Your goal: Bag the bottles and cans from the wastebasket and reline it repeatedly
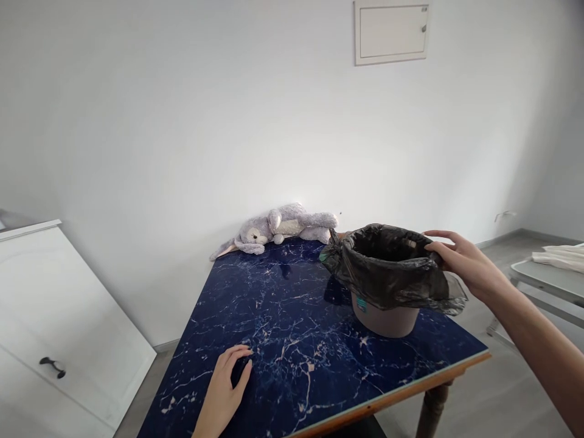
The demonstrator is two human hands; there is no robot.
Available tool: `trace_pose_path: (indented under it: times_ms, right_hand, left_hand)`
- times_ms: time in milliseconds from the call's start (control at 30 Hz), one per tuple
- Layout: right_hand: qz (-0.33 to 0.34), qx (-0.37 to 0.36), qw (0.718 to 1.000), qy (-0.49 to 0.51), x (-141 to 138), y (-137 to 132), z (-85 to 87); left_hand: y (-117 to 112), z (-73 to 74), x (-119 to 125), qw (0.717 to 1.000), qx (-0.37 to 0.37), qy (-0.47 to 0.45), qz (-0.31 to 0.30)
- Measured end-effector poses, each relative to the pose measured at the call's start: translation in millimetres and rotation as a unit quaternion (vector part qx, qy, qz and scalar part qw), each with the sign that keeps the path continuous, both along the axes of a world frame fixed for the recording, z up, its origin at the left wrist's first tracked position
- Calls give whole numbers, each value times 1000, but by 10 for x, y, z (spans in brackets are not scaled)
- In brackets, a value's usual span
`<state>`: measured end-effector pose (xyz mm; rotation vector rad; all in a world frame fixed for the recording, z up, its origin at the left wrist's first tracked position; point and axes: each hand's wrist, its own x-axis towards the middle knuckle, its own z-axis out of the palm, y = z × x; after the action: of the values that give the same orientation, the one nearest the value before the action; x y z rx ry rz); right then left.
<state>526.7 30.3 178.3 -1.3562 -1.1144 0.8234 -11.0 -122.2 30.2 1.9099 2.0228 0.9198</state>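
Note:
A small pinkish bin [385,316] lined with a black plastic bag [387,267] stands on the right side of the dark blue marbled table [283,328]. My right hand [460,261] grips the bin's right rim, thumb on the bag and index finger stretched over the opening. My left hand [225,383] rests on the table near its front edge, its fingers curled over a small dark object [239,368] that I cannot make out.
A grey plush rabbit [278,228] lies at the table's far edge against the white wall. A white cabinet [50,328] with a dark handle stands at the left. Another grey table with white cloth [559,258] is at the right. A white wall panel [391,31] hangs above.

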Motion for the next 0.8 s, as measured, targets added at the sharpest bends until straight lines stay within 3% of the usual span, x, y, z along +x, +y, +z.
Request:
trace_pose_path:
  times_ms: [200, 300, 367, 433, 467, 533, 600, 700, 800]
  right_hand:
    - [-120, 22, 989, -78, 23, -149, -16]
    - [-250, 134, 945, -164, -193, -440, -123]
    - [-281, 253, 908, -181, -422, -672, -263]
    - [-232, 327, 896, -191, -688, -871, -450]
    - [-166, 347, 898, -210, -826, -942, -556]
    - [39, 335, 913, -229, -1098, -1007, -783]
    - [212, 246, 919, -223, -1350, -974, -1017]
    - [307, 131, 925, -182, -1642, -828, -1359]
    - [316, 87, 929, -170, -1781, -715, -1650]
  left_hand:
    - [18, -3, -20, 1000, 5, 9, -1]
    - [12, -26, -14, 1000, 7, 14, -1]
    - [-1, -47, 0, 1000, 7, 22, 3]
    - [-19, -71, 12, 999, 6, 31, 3]
    - [-28, -83, 15, 999, 6, 35, 3]
    - [-43, -107, 12, 999, 7, 38, 2]
    - [-50, -129, -3, 999, 12, 38, 3]
    - [-49, -155, -29, 999, 31, 44, 4]
    - [-48, -171, -43, 997, 47, 53, 5]
